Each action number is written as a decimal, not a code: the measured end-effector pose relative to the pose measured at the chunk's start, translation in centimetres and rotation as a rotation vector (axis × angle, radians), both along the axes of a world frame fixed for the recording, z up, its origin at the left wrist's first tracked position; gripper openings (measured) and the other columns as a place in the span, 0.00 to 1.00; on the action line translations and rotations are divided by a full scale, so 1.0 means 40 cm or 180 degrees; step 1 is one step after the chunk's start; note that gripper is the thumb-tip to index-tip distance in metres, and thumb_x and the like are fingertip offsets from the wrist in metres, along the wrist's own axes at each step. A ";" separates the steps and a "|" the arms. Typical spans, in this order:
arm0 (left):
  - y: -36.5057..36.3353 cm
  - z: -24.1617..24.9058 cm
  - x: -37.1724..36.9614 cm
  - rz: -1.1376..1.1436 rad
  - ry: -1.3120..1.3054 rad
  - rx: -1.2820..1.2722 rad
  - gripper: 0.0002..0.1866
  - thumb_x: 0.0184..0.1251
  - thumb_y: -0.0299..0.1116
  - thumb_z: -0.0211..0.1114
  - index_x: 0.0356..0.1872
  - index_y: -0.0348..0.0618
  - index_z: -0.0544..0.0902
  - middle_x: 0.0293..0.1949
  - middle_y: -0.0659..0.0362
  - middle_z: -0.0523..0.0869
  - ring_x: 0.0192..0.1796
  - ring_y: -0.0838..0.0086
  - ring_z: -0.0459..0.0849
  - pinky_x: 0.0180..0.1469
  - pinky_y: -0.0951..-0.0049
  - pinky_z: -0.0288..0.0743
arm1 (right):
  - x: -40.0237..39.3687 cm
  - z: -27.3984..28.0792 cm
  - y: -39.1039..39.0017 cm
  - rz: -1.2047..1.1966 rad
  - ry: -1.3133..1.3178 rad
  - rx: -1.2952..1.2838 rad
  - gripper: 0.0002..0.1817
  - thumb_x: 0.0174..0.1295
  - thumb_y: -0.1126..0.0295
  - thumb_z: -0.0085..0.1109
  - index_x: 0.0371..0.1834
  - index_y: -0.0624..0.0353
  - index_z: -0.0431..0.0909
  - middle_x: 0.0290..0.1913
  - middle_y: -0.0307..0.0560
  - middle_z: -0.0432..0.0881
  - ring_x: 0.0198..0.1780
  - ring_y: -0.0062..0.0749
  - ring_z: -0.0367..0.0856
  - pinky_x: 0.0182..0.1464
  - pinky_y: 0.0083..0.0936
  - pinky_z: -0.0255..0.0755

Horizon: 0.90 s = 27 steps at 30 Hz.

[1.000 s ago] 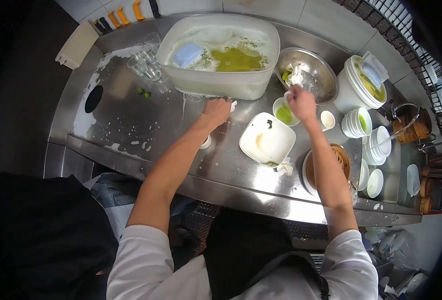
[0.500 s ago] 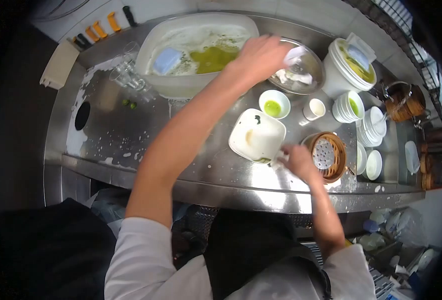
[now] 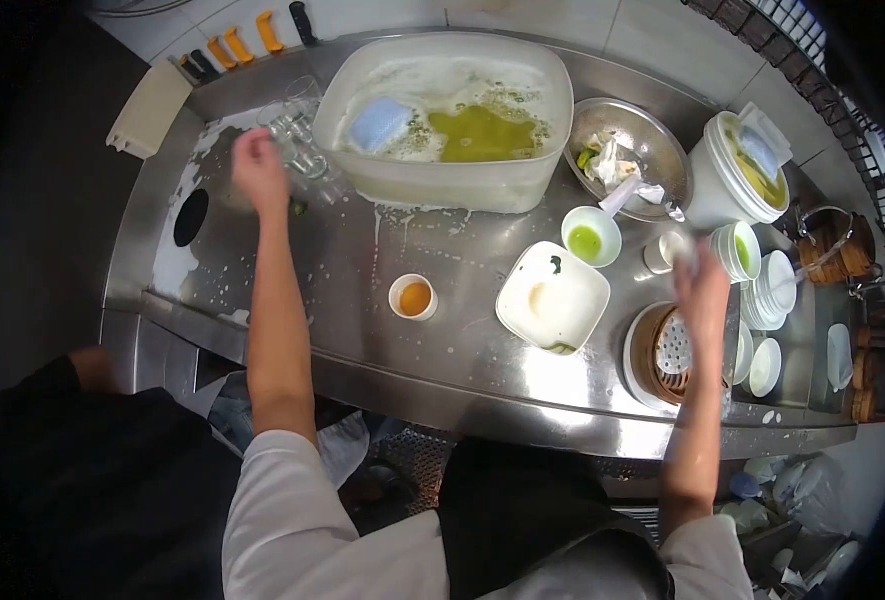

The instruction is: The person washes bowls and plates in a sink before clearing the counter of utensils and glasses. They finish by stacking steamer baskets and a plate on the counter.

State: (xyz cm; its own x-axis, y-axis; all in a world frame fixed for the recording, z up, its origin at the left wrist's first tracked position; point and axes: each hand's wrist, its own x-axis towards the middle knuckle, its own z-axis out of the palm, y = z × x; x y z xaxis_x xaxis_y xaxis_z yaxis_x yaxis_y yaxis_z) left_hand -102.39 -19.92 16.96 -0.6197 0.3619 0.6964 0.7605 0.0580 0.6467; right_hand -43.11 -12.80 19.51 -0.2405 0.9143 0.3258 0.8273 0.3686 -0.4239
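Observation:
My left hand [image 3: 260, 172] is raised over the left of the steel counter, beside clear glasses [image 3: 303, 145] and a small green piece [image 3: 298, 208]. Its fingers are blurred and curled; anything in them is hidden. My right hand [image 3: 703, 290] is at the right, by a small white cup [image 3: 662, 254] and above a round bamboo steamer [image 3: 653, 350]; motion smears its fingers. Between the hands are a square white dish [image 3: 553, 298] with scraps, a cup of orange liquid [image 3: 414, 297] and a bowl of green liquid [image 3: 591, 237], with a white spoon [image 3: 619, 196] at its rim.
A large tub [image 3: 443, 185] of foamy water with a blue sponge [image 3: 381, 124] stands at the back. Right of it are a metal bowl [image 3: 678, 150] with scraps and a white bucket [image 3: 713, 180]. Stacked bowls [image 3: 738, 250] stand farther right. Another person's dark clothing [image 3: 113, 480] shows lower left.
My left hand has moved from the metal bowl to the glasses, uncovering the orange cup. My right hand has risen from the square dish towards the white cup. The view has shifted slightly.

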 end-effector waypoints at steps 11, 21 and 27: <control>-0.064 -0.300 -0.069 0.0920 -0.0174 -0.3547 0.27 0.60 0.45 0.61 0.59 0.48 0.71 0.64 0.47 0.65 0.64 0.41 0.66 0.63 0.54 0.68 | -0.176 -0.154 0.218 0.1148 -0.1156 -0.0159 0.18 0.54 0.77 0.57 0.50 0.55 0.75 0.45 0.57 0.80 0.41 0.54 0.80 0.43 0.44 0.76; -0.147 -0.301 -0.203 0.2027 -0.2008 -0.2419 0.26 0.63 0.48 0.62 0.57 0.44 0.71 0.52 0.40 0.75 0.50 0.46 0.80 0.49 0.53 0.78 | -0.240 0.396 0.009 0.1031 0.0470 0.1636 0.12 0.57 0.83 0.52 0.45 0.62 0.77 0.35 0.54 0.82 0.33 0.41 0.84 0.39 0.29 0.75; -0.145 -0.400 -0.225 0.1001 -0.0244 -0.2920 0.15 0.63 0.43 0.61 0.44 0.45 0.78 0.50 0.42 0.75 0.43 0.45 0.81 0.46 0.52 0.77 | -0.452 0.705 0.018 0.1681 0.0938 0.3487 0.12 0.64 0.78 0.53 0.50 0.65 0.77 0.40 0.46 0.84 0.36 0.25 0.84 0.37 0.22 0.77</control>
State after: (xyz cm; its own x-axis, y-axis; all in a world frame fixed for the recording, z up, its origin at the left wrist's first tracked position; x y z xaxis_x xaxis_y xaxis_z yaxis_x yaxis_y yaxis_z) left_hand -111.40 -25.71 0.96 -0.8127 0.5541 0.1801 0.5820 0.7574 0.2960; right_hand -61.19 -12.07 47.69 -0.2836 -0.0570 0.9572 0.3968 0.9018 0.1712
